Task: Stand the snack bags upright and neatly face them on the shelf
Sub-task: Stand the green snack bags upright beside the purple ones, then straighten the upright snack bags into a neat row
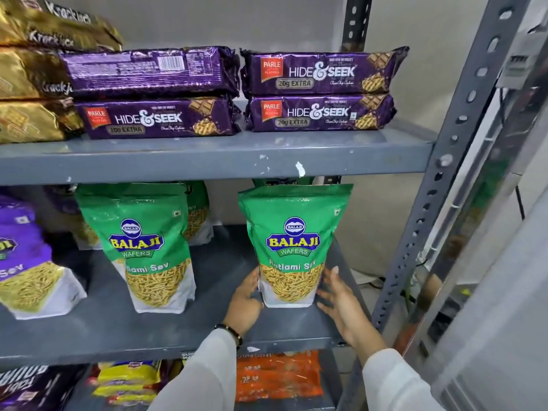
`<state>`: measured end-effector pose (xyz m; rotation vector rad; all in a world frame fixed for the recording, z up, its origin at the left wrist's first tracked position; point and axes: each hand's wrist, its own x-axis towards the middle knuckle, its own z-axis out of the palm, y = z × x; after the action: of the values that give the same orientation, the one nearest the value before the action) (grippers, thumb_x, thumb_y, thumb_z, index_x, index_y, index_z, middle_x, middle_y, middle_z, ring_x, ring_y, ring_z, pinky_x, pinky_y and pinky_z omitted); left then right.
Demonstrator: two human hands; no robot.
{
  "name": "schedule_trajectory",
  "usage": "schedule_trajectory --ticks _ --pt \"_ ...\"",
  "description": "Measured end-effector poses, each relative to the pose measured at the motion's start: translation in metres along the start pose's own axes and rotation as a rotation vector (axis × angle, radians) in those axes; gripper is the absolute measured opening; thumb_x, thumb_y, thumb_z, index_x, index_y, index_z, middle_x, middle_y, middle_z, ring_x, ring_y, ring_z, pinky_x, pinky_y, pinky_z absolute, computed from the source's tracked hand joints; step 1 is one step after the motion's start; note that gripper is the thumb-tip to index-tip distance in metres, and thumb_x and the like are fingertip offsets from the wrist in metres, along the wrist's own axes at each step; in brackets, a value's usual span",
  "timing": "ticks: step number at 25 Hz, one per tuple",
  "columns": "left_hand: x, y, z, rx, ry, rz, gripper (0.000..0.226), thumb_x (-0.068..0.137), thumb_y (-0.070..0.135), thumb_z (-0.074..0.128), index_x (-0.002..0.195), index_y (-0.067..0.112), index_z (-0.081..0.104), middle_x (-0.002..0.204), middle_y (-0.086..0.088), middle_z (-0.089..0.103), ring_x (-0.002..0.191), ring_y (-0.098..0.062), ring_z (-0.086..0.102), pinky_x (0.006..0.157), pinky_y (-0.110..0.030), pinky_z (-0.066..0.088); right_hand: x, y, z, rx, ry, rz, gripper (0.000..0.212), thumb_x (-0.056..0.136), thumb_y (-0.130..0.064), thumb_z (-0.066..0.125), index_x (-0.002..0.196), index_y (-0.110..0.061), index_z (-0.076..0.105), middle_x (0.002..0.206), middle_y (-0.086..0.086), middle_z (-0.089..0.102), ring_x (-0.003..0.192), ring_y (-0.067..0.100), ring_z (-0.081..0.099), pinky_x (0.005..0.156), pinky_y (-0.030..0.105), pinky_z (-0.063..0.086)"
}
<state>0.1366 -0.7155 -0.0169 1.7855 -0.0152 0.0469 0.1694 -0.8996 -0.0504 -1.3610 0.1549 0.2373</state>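
A green Balaji Ratlami Sev bag (292,247) stands upright, label facing out, at the right end of the middle grey shelf (184,330). My left hand (246,301) cups its lower left side. My right hand (338,304) is beside its lower right corner with fingers spread; I cannot tell if it touches. The top of another green bag (281,183) shows behind it. A second green Sev bag (148,247) stands upright to the left, with one more (197,215) behind it. A purple Sev bag (23,256) leans at the far left.
The upper shelf (207,158) holds purple Hide & Seek biscuit packs (320,90) and gold Krackjack packs (32,78). Below are orange packs (278,378) and yellow packs (127,381). A perforated grey upright post (439,185) bounds the shelf on the right.
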Motion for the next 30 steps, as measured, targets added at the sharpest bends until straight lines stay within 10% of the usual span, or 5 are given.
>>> schedule_trajectory --ticks 12,16,23,26,30 --pt "0.004 -0.035 -0.013 0.041 -0.040 -0.098 0.080 0.075 -0.018 0.046 0.139 0.025 0.024 0.133 0.014 0.031 0.126 -0.006 0.027 0.111 -0.035 0.031 -0.013 0.008 0.014 0.088 0.284 -0.128 0.039 0.091 -0.037 0.042 0.129 -0.026 0.042 0.121 0.000 0.050 0.106 0.021 0.055 0.090 0.032 0.046" --pt "-0.009 -0.049 -0.068 -0.123 0.108 -0.078 0.059 0.070 -0.031 0.036 0.111 0.008 0.053 0.116 0.001 0.061 0.111 -0.017 0.054 0.077 -0.014 0.050 -0.038 0.028 0.056 0.225 0.492 -0.334 0.024 0.088 -0.001 0.046 0.084 -0.022 0.056 0.081 0.011 0.057 0.054 0.001 0.057 0.053 0.016 0.049" --pt "-0.043 -0.085 -0.241 -0.416 0.541 -0.105 0.042 0.084 -0.017 0.030 0.073 0.006 0.064 0.062 0.006 0.074 0.061 -0.004 0.069 0.051 -0.014 0.054 -0.016 0.041 0.164 0.077 0.195 -0.174 0.043 0.079 0.020 0.042 0.084 -0.022 0.050 0.073 0.008 0.050 0.049 0.003 0.053 0.047 0.012 0.045" --pt "-0.028 -0.098 -0.284 -0.399 0.481 -0.166 0.026 0.085 0.001 0.048 0.089 0.012 0.072 0.079 0.015 0.075 0.071 0.004 0.067 0.055 -0.011 0.054 -0.011 0.058 0.200 -0.018 0.153 -0.083 0.045 0.077 0.016 0.051 0.091 -0.027 0.051 0.089 0.007 0.051 0.071 0.014 0.052 0.057 0.021 0.043" --pt "-0.004 -0.097 -0.284 -0.253 0.124 -0.202 0.086 0.053 -0.016 0.055 0.133 0.003 0.031 0.134 -0.009 0.044 0.110 -0.011 0.058 0.062 -0.007 0.049 -0.014 0.046 0.241 -0.106 -0.002 -0.001 0.035 0.082 -0.012 0.062 0.112 -0.024 0.049 0.100 -0.007 0.054 0.093 0.014 0.054 0.073 0.028 0.043"
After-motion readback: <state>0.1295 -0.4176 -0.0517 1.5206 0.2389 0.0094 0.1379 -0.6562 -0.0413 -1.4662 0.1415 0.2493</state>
